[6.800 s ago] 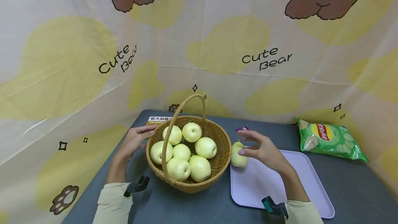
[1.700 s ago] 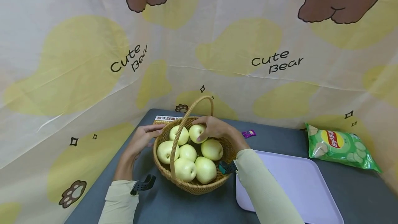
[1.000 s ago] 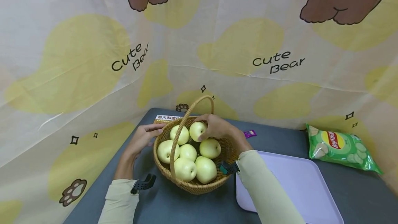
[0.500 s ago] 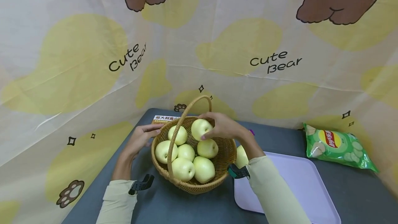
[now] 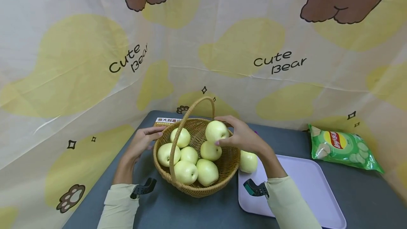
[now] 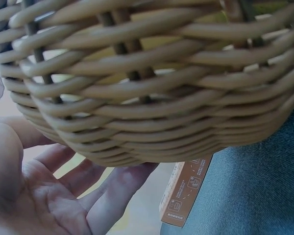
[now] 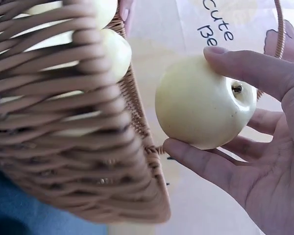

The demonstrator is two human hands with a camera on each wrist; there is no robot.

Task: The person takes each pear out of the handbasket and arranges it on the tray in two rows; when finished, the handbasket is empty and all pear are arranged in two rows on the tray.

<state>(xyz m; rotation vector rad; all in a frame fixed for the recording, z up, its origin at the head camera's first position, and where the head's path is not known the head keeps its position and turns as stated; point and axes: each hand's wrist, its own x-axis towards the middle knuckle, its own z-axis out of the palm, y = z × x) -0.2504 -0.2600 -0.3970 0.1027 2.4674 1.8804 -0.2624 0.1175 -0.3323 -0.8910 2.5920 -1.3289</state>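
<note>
A wicker basket with an arched handle holds several pale green pears. My right hand holds one pear over the basket's right back rim, thumb on one side and fingers on the other. In the right wrist view this held pear shows a dimpled end and is beside the woven wall. My left hand is at the basket's left side, fingertips at the rim. The left wrist view shows its fingers extended by the basket's underside. Another pear sits on the lilac tray.
A green bag of chips lies at the back right of the dark table. Behind the basket is a printed box. A small purple wrapper is mostly hidden behind my right hand. A patterned cloth hangs behind the table.
My right hand, earlier on the pear at the back of the basket, has lifted it and moved right to the rim. The pear on the tray is uncovered again. My left hand stays by the basket.
</note>
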